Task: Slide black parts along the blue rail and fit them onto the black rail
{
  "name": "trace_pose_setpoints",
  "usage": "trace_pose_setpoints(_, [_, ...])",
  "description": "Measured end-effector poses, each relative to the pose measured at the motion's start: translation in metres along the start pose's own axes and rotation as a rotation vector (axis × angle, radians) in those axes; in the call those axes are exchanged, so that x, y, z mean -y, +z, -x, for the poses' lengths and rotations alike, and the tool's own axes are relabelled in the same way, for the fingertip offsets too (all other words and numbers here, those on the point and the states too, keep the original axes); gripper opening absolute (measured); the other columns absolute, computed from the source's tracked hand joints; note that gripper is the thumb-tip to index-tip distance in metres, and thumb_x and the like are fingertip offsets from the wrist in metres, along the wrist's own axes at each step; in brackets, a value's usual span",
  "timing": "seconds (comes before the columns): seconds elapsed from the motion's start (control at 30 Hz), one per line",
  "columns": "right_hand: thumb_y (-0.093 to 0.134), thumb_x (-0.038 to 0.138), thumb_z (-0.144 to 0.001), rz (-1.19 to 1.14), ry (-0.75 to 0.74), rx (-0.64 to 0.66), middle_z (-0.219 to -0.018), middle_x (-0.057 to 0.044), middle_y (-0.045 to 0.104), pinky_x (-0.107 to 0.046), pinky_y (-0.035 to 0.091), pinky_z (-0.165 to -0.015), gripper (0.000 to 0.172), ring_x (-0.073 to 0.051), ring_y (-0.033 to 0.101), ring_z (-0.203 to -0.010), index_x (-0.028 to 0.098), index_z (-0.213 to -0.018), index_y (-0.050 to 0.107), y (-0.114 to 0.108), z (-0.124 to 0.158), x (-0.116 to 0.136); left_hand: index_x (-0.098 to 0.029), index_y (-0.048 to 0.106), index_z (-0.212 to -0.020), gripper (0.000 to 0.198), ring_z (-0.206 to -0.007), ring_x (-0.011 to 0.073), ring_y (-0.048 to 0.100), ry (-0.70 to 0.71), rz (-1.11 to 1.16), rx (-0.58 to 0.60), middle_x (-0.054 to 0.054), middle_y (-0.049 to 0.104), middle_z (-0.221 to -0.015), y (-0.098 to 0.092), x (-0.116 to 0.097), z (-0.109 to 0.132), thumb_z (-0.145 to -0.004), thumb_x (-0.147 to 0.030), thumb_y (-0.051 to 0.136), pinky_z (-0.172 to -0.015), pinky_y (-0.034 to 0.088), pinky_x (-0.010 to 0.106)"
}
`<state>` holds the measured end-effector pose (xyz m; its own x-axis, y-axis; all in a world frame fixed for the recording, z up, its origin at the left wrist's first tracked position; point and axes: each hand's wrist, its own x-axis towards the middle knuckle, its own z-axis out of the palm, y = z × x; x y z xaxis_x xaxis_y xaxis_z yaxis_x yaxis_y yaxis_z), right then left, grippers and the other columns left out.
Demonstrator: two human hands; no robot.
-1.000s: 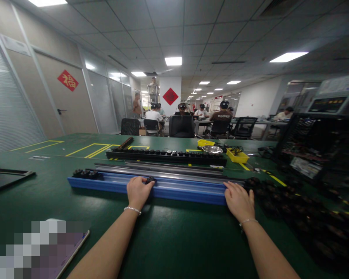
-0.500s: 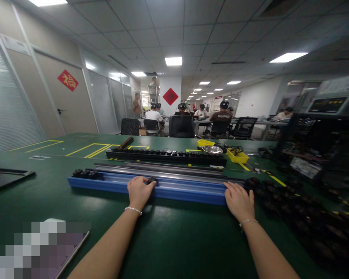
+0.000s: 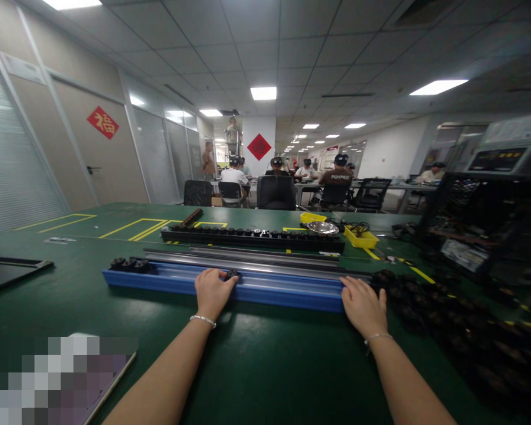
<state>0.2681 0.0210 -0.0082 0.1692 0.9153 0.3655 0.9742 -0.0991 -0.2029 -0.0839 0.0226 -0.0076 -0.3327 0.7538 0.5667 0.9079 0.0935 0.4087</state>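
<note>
A long blue channel lies across the table in front of me, with several small black parts seated at its left end. Around the middle of it, my left hand is closed on another small black part, which sits inside the channel between thumb and fingers. My right hand grips the channel's right end, fingers bent over it and the thumb held apart at the side. The hand partly hides that end.
Behind the channel lie metal rails and a black strip of parts. A pile of black parts spreads at right. Yellow trays and a metal dish stand farther back. People sit at far desks.
My left hand and the small black part have shifted very slightly to the right along the channel. My right hand stays in place.
</note>
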Motion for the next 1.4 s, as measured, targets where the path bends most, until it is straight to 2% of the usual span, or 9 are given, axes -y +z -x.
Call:
trace_pose_setpoints(0.47, [0.021,0.030,-0.087,0.009,-0.007,-0.035,-0.133,-0.001,0.051,-0.057,0.011,-0.107,0.049,-0.020,0.039,-0.125,0.027,-0.121,0.055,0.002,0.001,0.000,-0.022,0.060,-0.069,0.023,-0.090,0.0238,0.057,0.027,0.040,0.012,0.004,0.066,-0.078,0.003,-0.002,0.001,-0.071,-0.045,0.058,-0.086,0.038,0.035])
trace_pose_setpoints(1.23, [0.020,0.031,-0.087,-0.004,-0.004,-0.013,-0.133,0.000,0.050,-0.057,0.011,-0.107,0.050,-0.021,0.038,-0.125,0.026,-0.122,0.055,0.002,0.000,-0.001,-0.021,0.060,-0.069,0.024,-0.094,0.0242,0.056,0.071,0.124,-0.001,0.005,0.065,-0.082,0.010,-0.004,0.002,-0.069,-0.044,0.061,-0.088,0.038,0.036])
trace_pose_setpoints(1.4, [0.021,0.030,-0.087,0.006,-0.007,-0.045,-0.132,-0.001,0.052,-0.057,0.013,-0.107,0.048,-0.021,0.040,-0.124,0.027,-0.121,0.056,0.003,0.000,-0.001,-0.020,0.061,-0.070,0.025,-0.092,0.0245,0.057,0.071,0.131,-0.001,0.005,0.065,-0.081,0.010,-0.005,0.002,-0.069,-0.045,0.062,-0.087,0.039,0.037])
